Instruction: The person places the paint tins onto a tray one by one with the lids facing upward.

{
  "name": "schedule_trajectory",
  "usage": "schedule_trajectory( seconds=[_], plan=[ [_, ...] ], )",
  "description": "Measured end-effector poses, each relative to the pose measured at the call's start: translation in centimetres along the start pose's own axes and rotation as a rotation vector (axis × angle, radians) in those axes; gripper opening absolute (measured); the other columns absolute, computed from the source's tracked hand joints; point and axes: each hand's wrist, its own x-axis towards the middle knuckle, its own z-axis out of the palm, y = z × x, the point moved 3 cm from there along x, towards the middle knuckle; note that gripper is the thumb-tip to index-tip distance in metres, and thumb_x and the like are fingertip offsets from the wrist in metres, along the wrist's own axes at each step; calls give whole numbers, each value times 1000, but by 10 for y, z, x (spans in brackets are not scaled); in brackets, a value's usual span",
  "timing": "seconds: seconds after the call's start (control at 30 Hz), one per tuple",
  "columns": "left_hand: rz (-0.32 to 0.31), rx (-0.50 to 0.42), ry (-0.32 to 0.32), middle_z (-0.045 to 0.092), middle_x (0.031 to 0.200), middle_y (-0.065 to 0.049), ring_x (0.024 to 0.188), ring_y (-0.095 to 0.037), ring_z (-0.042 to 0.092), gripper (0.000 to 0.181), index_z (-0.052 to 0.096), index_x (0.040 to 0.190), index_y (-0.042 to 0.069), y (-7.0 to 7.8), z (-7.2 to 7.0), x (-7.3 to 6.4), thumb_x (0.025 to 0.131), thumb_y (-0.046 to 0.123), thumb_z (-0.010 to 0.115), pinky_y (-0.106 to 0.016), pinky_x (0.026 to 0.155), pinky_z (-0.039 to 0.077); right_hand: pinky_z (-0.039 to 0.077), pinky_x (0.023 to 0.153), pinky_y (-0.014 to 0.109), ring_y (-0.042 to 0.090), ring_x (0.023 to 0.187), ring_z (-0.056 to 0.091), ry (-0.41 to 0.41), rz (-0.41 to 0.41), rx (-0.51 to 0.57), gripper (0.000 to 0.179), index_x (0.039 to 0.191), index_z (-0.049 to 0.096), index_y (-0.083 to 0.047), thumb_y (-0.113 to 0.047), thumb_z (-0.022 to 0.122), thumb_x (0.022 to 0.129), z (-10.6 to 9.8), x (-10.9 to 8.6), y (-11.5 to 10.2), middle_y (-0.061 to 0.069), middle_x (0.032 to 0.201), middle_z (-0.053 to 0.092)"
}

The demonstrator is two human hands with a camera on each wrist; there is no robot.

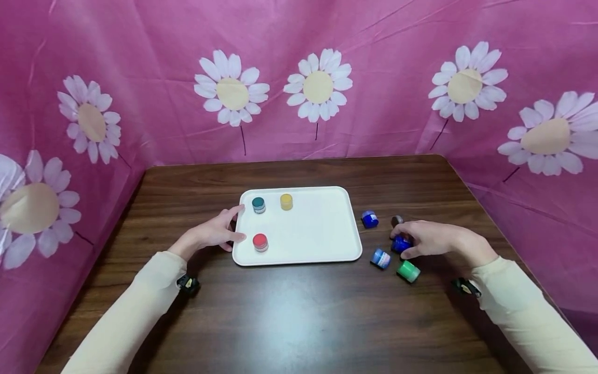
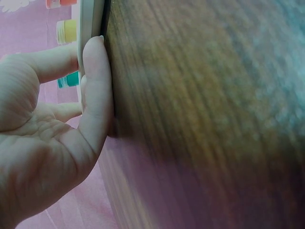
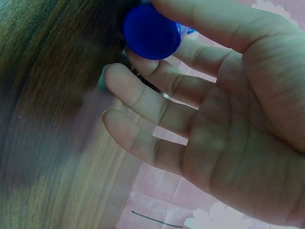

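Note:
My left hand [image 1: 214,230] grips the left rim of a white tray [image 1: 322,223], with the thumb on top and other fingers along its outer edge. On the tray stand a dark green paint jar [image 1: 258,205], a yellow paint jar [image 1: 286,202] and a red paint jar [image 1: 260,242]. To the right of the tray, my right hand [image 1: 427,239] holds a dark blue paint jar [image 1: 401,244] between thumb and fingertips. In the right wrist view its round blue lid [image 3: 151,32] faces the camera, while the lower fingers extend free of it.
Around the right hand lie another blue paint jar [image 1: 369,219], a light blue paint jar [image 1: 380,258], a green paint jar [image 1: 408,271] and a dark jar [image 1: 396,221] partly behind the hand. A pink flowered cloth [image 1: 275,140] borders the brown table [image 1: 289,322].

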Motion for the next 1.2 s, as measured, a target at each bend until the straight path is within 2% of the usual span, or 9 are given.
schedule_trajectory(
  seconds=[0.17, 0.37, 0.57, 0.73, 0.93, 1.07, 1.2],
  plan=[
    [3, -9, -3, 22, 134, -27, 91, -29, 62, 87, 7, 161, 4, 0, 0, -1, 97, 3, 66, -41, 67, 63, 48, 72, 29, 11, 81, 53, -8, -2, -7, 53, 129, 59, 1, -28, 79, 90, -2, 1, 0, 0, 106, 63],
    [-23, 3, 6, 23, 134, -27, 94, -31, 59, 87, 8, 162, 6, -1, -1, 1, 98, 5, 66, -41, 68, 63, 47, 69, 27, 8, 76, 53, 1, -14, -4, 52, 130, 59, 2, -26, 78, 91, -1, 3, 2, 1, 106, 63],
    [-16, 8, 9, 23, 135, -27, 92, -30, 59, 86, 8, 162, 6, -2, -2, 2, 98, 4, 66, -40, 68, 63, 48, 70, 27, 8, 77, 54, 7, 5, 2, 51, 131, 60, 0, -27, 78, 91, -1, 3, 4, 2, 109, 63],
    [-17, 1, 8, 22, 135, -27, 93, -30, 60, 86, 8, 162, 6, -4, -2, 2, 98, 4, 66, -41, 68, 63, 49, 64, 25, 7, 74, 56, 23, -3, 14, 50, 131, 60, -1, -26, 77, 92, -3, 2, 2, 1, 106, 62],
    [-20, -5, 10, 22, 136, -27, 95, -31, 60, 86, 8, 162, 6, -3, -2, 1, 98, 5, 66, -41, 69, 63, 50, 63, 24, 5, 74, 56, 79, -73, -5, 48, 132, 60, -2, -27, 76, 94, -11, 4, -9, 1, 111, 61],
    [-18, -4, 12, 23, 135, -27, 96, -31, 59, 85, 9, 161, 6, -3, -2, 1, 98, 5, 66, -42, 69, 63, 52, 66, 26, 7, 78, 58, 101, -150, -2, 49, 134, 61, -5, -31, 74, 95, -19, 10, -24, -2, 111, 62],
    [-15, 5, 10, 24, 133, -26, 97, -32, 58, 85, 10, 161, 5, -4, -1, 2, 98, 5, 66, -41, 69, 63, 58, 77, 31, 12, 88, 64, 101, -249, 92, 48, 135, 59, -11, -33, 74, 95, -24, 20, -41, -4, 107, 65]
  ],
)
